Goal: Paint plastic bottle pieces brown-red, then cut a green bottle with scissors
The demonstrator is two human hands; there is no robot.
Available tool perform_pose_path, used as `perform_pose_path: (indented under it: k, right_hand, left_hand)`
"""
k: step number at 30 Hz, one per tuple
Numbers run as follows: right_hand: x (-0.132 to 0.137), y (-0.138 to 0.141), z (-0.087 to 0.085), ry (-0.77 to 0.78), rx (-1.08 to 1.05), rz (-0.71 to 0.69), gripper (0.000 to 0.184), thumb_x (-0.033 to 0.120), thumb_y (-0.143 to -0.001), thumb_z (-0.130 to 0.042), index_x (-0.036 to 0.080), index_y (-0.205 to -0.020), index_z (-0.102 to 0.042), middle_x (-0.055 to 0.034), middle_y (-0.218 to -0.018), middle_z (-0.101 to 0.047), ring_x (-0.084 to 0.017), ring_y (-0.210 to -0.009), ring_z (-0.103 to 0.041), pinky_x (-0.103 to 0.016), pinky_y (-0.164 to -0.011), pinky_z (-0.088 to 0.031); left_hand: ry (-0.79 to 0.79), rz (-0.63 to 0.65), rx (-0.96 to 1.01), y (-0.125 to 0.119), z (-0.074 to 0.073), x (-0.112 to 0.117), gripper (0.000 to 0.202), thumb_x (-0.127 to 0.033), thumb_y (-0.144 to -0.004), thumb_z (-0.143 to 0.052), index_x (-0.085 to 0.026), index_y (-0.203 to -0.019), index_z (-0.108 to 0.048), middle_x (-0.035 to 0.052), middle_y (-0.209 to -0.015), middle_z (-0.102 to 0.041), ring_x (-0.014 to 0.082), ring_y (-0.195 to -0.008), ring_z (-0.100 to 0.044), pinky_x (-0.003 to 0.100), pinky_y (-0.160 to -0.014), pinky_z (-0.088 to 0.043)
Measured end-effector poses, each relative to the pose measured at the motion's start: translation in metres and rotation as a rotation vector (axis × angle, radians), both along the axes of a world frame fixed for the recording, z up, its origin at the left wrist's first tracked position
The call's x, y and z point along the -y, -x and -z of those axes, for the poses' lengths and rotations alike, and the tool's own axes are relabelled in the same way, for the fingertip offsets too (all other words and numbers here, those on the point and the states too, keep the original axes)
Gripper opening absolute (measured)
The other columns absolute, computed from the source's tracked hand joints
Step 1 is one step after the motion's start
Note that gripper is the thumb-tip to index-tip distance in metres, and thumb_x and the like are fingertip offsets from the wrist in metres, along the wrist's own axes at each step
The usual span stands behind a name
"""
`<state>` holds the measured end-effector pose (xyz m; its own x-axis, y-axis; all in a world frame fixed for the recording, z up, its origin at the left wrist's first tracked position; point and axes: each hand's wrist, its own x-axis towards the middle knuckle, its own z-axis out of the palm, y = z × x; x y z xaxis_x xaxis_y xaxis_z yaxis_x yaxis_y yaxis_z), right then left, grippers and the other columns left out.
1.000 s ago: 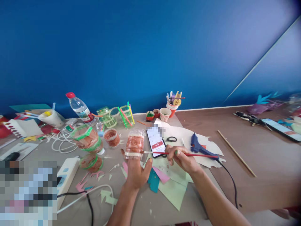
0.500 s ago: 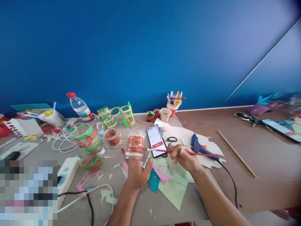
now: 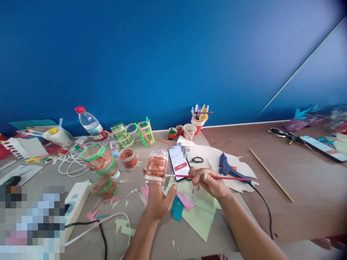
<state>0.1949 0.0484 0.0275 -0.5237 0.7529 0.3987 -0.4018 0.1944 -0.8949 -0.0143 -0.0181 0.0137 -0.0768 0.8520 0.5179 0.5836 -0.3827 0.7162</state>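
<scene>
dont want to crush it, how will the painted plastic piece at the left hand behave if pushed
The painted plastic piece is probably light and squeezable: its clear end looks thin. Its rounded sides suggest it could roll if laid down.

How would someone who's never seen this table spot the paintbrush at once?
Under the blue wall, find the grey tabletop, then the right hand just right of a phone. It holds the paintbrush, tip toward a plastic container painted reddish brown. Its long, thin red handle sets it apart from the nearby blue glue gun and the pale wooden stick farther right.
</scene>
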Motion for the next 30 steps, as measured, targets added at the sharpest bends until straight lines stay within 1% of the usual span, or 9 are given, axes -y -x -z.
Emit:
perform_pose_path:
  k: [2, 7, 10, 13, 16, 20, 22, 26, 30]
  right_hand:
    - [0.000, -0.001, 0.001, 0.003, 0.017, -0.003, 0.037, 0.047, -0.094, -0.053, 0.021, -0.080, -0.075, -0.0047, -0.056, -0.063, -0.021, -0.063, -0.050, -0.034, -0.061, -0.042]
    - [-0.001, -0.002, -0.001, 0.017, -0.042, 0.003, 0.034, 0.045, -0.095, -0.054, 0.022, -0.080, -0.075, -0.0041, -0.053, -0.062, -0.021, -0.065, -0.048, -0.032, -0.059, -0.041]
    - [-0.001, 0.000, -0.002, 0.007, -0.022, -0.018, 0.035, 0.046, -0.094, -0.054, 0.021, -0.081, -0.076, -0.0046, -0.055, -0.063, -0.021, -0.064, -0.050, -0.034, -0.062, -0.041]
    - [-0.002, 0.000, -0.001, 0.019, -0.006, -0.026, 0.035, 0.045, -0.094, -0.054, 0.021, -0.082, -0.076, -0.0044, -0.057, -0.063, -0.020, -0.061, -0.050, -0.033, -0.059, -0.041]
    - [-0.003, -0.003, -0.001, 0.037, -0.050, 0.016, 0.033, 0.044, -0.094, -0.055, 0.022, -0.081, -0.076, -0.0038, -0.055, -0.061, -0.020, -0.061, -0.048, -0.031, -0.057, -0.040]
    - [-0.001, -0.002, -0.003, 0.034, -0.103, -0.003, 0.032, 0.043, -0.095, -0.055, 0.023, -0.083, -0.076, -0.0036, -0.054, -0.061, -0.020, -0.063, -0.048, -0.031, -0.057, -0.039]
    - [0.002, 0.001, -0.004, 0.026, -0.085, -0.027, 0.031, 0.043, -0.095, -0.055, 0.022, -0.085, -0.076, -0.0036, -0.057, -0.061, -0.019, -0.063, -0.049, -0.031, -0.057, -0.040]
    - [0.004, 0.005, -0.003, -0.012, 0.007, -0.015, 0.033, 0.044, -0.095, -0.054, 0.020, -0.084, -0.075, -0.0046, -0.060, -0.064, -0.019, -0.063, -0.052, -0.032, -0.060, -0.042]
    - [0.003, 0.002, 0.001, -0.014, 0.064, -0.007, 0.036, 0.045, -0.095, -0.053, 0.019, -0.082, -0.074, -0.0046, -0.061, -0.064, -0.018, -0.062, -0.053, -0.032, -0.059, -0.043]
  left_hand:
    - [0.012, 0.025, 0.025, 0.001, 0.001, 0.000, 0.059, -0.031, -0.089, -0.056, -0.023, -0.144, -0.036, 0.0154, -0.140, -0.051, 0.0324, -0.140, -0.037, 0.054, -0.113, -0.031]
    - [0.041, 0.071, 0.113, 0.001, 0.000, 0.000, 0.059, -0.033, -0.090, -0.054, -0.023, -0.145, -0.033, 0.0157, -0.139, -0.052, 0.0316, -0.138, -0.041, 0.053, -0.112, -0.032]
    - [0.036, 0.068, 0.101, 0.001, -0.001, 0.001, 0.061, -0.032, -0.090, -0.055, -0.023, -0.145, -0.032, 0.0162, -0.141, -0.050, 0.0320, -0.139, -0.039, 0.054, -0.113, -0.031]
    - [0.031, 0.050, 0.079, 0.002, -0.001, 0.001, 0.060, -0.032, -0.090, -0.053, -0.022, -0.145, -0.032, 0.0163, -0.140, -0.051, 0.0313, -0.139, -0.038, 0.053, -0.113, -0.032]
    - [-0.016, -0.022, -0.045, 0.002, 0.001, 0.000, 0.058, -0.033, -0.089, -0.054, -0.021, -0.143, -0.036, 0.0163, -0.138, -0.054, 0.0317, -0.138, -0.041, 0.056, -0.115, -0.028]
    - [-0.121, -0.149, -0.360, -0.001, 0.006, -0.001, 0.054, -0.031, -0.087, -0.057, -0.017, -0.137, -0.044, 0.0194, -0.132, -0.060, 0.0361, -0.132, -0.047, 0.068, -0.115, -0.005]
    - [-0.141, -0.189, -0.485, -0.003, 0.007, -0.002, 0.047, -0.030, -0.086, -0.057, -0.013, -0.130, -0.051, 0.0212, -0.126, -0.064, 0.0385, -0.128, -0.051, 0.071, -0.113, 0.003]
    - [-0.108, -0.245, -0.610, -0.008, 0.004, -0.002, 0.032, -0.029, -0.086, -0.056, -0.013, -0.112, -0.063, 0.0190, -0.113, -0.071, 0.0404, -0.118, -0.059, 0.070, -0.113, 0.005]
    - [-0.070, -0.284, -0.653, -0.008, 0.002, -0.003, 0.023, -0.029, -0.087, -0.055, -0.016, -0.100, -0.068, 0.0159, -0.103, -0.074, 0.0386, -0.108, -0.064, 0.068, -0.113, 0.007]
